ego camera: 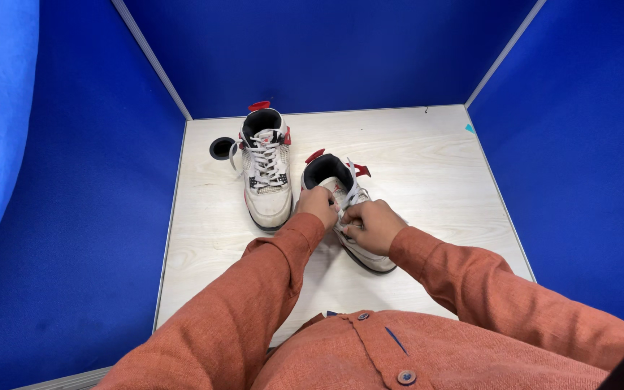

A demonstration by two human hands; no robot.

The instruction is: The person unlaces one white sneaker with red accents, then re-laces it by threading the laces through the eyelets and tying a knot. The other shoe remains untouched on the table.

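Two white high-top sneakers with black and red trim stand on a pale wooden desk [427, 166]. The left sneaker [266, 167] stands alone with its white laces done up. The right sneaker [344, 209] lies nearer to me, angled to the right. My left hand [317, 204] and my right hand [370, 224] are both over its tongue, fingers closed on its white laces [354, 189]. The hands hide most of the lacing. Both arms wear rust-orange sleeves.
Blue partition walls [326, 50] enclose the desk on the left, back and right. A round black cable hole [222, 148] sits in the desk beside the left sneaker. A small teal mark [469, 128] is at the right edge.
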